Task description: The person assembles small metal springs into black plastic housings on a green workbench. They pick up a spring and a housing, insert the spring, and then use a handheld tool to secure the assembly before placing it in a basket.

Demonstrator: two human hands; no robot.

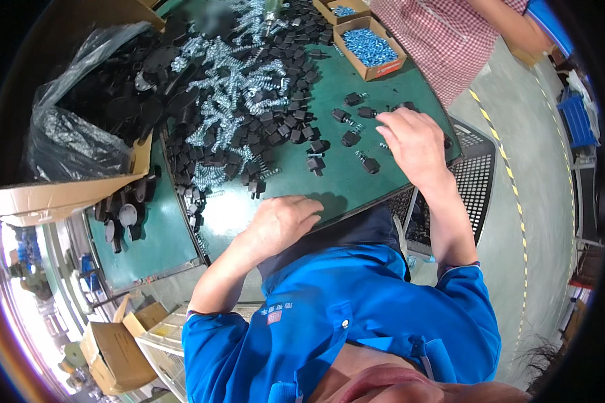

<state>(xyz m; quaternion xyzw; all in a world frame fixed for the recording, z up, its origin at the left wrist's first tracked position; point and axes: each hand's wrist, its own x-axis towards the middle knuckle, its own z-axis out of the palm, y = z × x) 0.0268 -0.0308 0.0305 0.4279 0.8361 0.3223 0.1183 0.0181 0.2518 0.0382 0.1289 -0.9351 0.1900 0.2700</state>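
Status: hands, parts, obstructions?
Right hand beside small black blocks and silver coil springs, grip unclear. Left hand near front edge of green tabletop. Parts heap crowds left side.

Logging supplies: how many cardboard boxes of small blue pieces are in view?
2. The nearer box stands on the green table, right of the black pieces; the farther box is just beyond it, by the picture's top edge. Others may be hidden.

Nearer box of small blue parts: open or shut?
Open: no lid or flap covers the cardboard box, and the small blue parts inside show.
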